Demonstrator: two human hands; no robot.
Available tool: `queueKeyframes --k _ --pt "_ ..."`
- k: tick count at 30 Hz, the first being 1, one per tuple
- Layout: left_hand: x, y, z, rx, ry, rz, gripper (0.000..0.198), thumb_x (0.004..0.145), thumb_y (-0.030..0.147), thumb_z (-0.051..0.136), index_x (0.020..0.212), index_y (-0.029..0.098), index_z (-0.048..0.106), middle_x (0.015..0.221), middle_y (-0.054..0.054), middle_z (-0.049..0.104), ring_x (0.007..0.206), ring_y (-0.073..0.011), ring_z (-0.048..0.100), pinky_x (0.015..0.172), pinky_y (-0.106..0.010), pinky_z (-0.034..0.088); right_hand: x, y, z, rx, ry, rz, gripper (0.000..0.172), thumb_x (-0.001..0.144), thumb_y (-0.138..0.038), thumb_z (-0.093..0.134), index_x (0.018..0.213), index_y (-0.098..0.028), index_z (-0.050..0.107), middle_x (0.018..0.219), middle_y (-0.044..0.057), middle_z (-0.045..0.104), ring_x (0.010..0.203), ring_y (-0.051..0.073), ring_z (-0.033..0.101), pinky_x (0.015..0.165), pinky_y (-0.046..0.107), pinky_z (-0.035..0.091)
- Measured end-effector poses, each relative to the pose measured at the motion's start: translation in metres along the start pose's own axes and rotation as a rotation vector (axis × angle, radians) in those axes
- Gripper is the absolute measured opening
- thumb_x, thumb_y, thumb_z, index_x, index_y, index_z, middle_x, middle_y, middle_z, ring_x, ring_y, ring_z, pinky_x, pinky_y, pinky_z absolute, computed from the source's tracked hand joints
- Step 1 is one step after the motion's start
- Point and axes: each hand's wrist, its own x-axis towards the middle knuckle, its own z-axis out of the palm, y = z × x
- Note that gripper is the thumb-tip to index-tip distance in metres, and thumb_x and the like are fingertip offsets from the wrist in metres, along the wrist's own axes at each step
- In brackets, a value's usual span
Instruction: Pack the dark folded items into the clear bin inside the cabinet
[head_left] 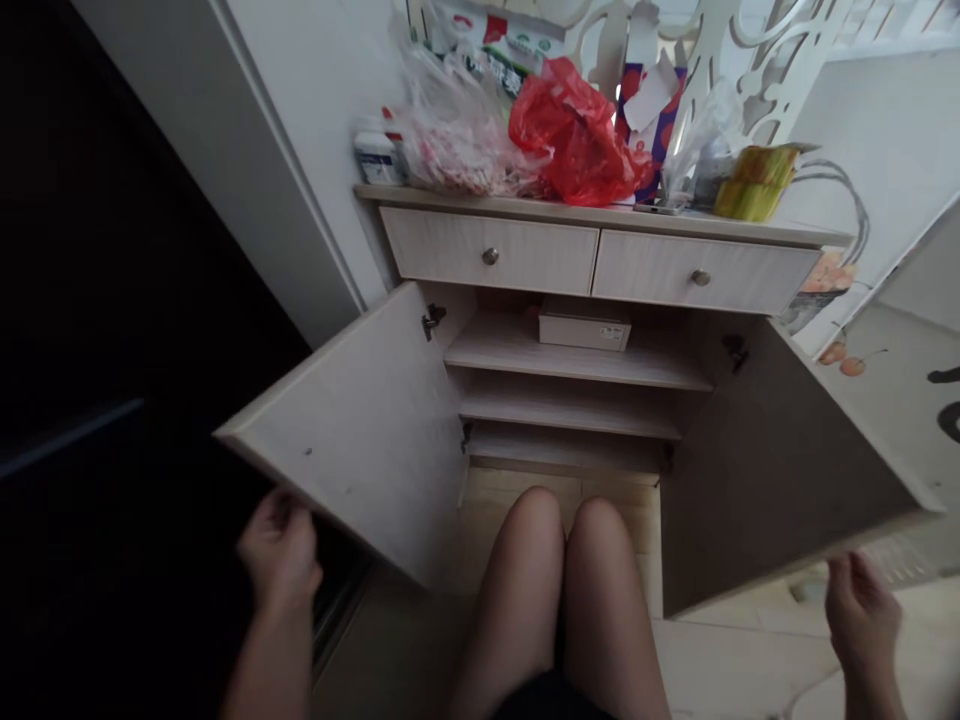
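A pale wood-grain cabinet stands before me with both doors swung outward. My left hand (pixel 281 550) is closed at the free edge of the left cabinet door (pixel 360 430), its fingertips hidden behind the outer face. At the opposite side, the right cabinet door (pixel 780 470) has my right hand (pixel 862 605) closed at its lower outer edge. Whether the fingers grip a knob or the edge itself is hidden. Between the doors, a white box (pixel 583 328) lies on the upper shelf (pixel 495 345); two lower shelf levels show beneath it.
Two drawers with round knobs (pixel 490 256) sit above the opening. On top are a white bottle (pixel 376 158), clear plastic bags (pixel 457 140), a red plastic bag (pixel 574 135), an opened carton (pixel 664 130) and a yellow package (pixel 754 183). My knees (pixel 566 530) are close to the cabinet.
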Motion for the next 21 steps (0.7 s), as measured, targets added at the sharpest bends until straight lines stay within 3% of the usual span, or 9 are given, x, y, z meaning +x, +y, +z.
queueKeyframes --k 2,5,11,16,21 --pt "-0.02 -0.008 0.007 -0.012 -0.049 0.057 0.034 0.056 0.052 0.07 0.081 0.03 0.069 0.092 0.005 0.079 0.098 -0.0286 0.071 0.101 -0.054 0.052 -0.004 -0.024 0.004 0.073 -0.097 -0.049 0.063 0.076 -0.085 0.048 0.075 -0.025 0.066 0.073 0.013 0.071 0.068 0.031 0.068 0.056 0.039 0.047" --pt "-0.047 -0.014 0.023 -0.018 -0.184 0.132 0.046 0.059 0.059 0.072 0.085 0.021 0.072 0.091 -0.007 0.078 0.087 -0.0275 0.072 0.092 -0.048 0.056 -0.011 -0.072 0.02 0.207 -0.206 -0.152 0.058 0.081 -0.078 0.051 0.079 -0.023 0.069 0.081 0.013 0.073 0.075 0.029 0.069 0.064 0.038 0.051" --pt "-0.095 -0.009 0.068 -0.026 -0.397 0.281 0.042 0.071 0.058 0.069 0.087 0.018 0.072 0.085 -0.008 0.076 0.079 -0.0235 0.071 0.078 -0.037 0.058 -0.025 -0.154 0.078 0.331 -0.261 -0.326 0.042 0.094 -0.058 0.051 0.085 -0.021 0.067 0.091 0.01 0.072 0.089 0.025 0.066 0.081 0.037 0.049" --pt "-0.134 0.0 0.126 -0.035 -0.518 0.368 0.036 0.08 0.053 0.066 0.088 0.018 0.073 0.081 -0.007 0.076 0.073 -0.0203 0.069 0.07 -0.031 0.054 -0.025 -0.205 0.132 0.235 -0.259 -0.346 0.047 0.098 -0.057 0.044 0.086 -0.019 0.069 0.089 0.01 0.071 0.084 0.022 0.062 0.078 0.033 0.041" --pt "-0.164 0.013 0.198 -0.025 -0.63 0.417 0.019 0.085 0.038 0.066 0.086 0.019 0.07 0.086 -0.008 0.076 0.081 -0.0205 0.07 0.077 -0.03 0.053 -0.017 -0.244 0.177 0.099 -0.297 -0.317 0.038 0.1 -0.046 0.046 0.087 -0.019 0.069 0.094 0.009 0.071 0.087 0.021 0.06 0.076 0.031 0.034"
